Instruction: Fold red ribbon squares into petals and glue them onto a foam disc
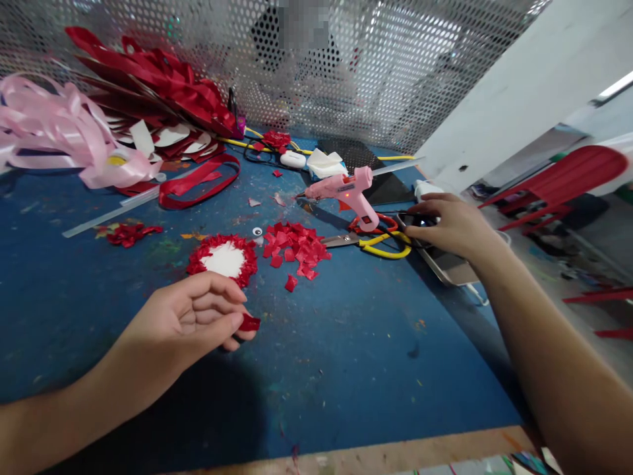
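My left hand [190, 320] rests on the blue table [346, 356], fingers curled, pinching a small red ribbon piece [248, 323]. Just beyond it lies a white disc ringed with red pieces [225, 259], and to its right a pile of cut red pieces [295, 245]. My right hand [448, 224] reaches out to the right edge of the table and lies on a dark phone-like device [420, 221] atop a grey slab [448, 267]; its fingers are bent over the device, touching it.
A pink glue gun [349, 191] stands behind scissors with yellow and red handles [378, 241]. Red ribbon loops [198, 185], red ribbon flowers [158, 86] and pink ribbon [59, 135] fill the back left. A perforated metal screen [346, 72] closes the back.
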A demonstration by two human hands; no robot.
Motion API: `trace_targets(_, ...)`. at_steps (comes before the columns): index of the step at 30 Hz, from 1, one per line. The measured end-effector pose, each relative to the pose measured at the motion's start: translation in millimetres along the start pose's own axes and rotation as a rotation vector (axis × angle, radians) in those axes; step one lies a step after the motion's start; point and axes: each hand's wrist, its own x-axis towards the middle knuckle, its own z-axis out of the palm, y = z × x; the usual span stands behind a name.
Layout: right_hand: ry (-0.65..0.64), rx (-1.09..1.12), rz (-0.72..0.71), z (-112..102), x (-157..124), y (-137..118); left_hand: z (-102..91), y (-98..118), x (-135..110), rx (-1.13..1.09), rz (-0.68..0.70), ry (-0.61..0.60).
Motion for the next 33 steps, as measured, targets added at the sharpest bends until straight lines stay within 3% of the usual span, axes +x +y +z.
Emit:
trace_targets(9,0.032,0.014,-0.035,6,4,5,2.1,2,0,0.003,0.025,-0.015)
trace_targets(12,0.087,0.008,-0.03,2,-3,-6,2.9,2,0,0.003,0.029,-0.028)
trace_targets(14,0.257,0.037,-0.044,-4,-16,-25,2.8,3,-1,0.027,0.042,-0.052)
trace_targets(17,0.772,0.249,-0.147,-10,-44,-64,3.1,5,-4,0.123,0.149,-0.156)
trace_targets(18,0.917,0.324,-0.265,-9,-55,-78,3.6,5,-5,0.165,0.208,-0.193)
trace_targets(19,0.958,0.421,-0.461,-7,-65,-91,4.1,6,-6,0.205,0.263,-0.225)
trace_targets(21,0.64,0.656,-0.877,-1,-81,-116,5.1,6,-8,0.262,0.332,-0.265)
trace_targets(23,0.469,0.802,-1.183,7,-92,-137,5.8,5,-9,0.286,0.34,-0.289)
trace_targets(27,0.295,0.851,-1.345,11,-100,-162,6.6,3,-10,0.324,0.326,-0.26)
trace_targets(33,0.392,0.691,-1.389,1,-106,-168,7.4,2,-5,0.364,0.344,-0.241)
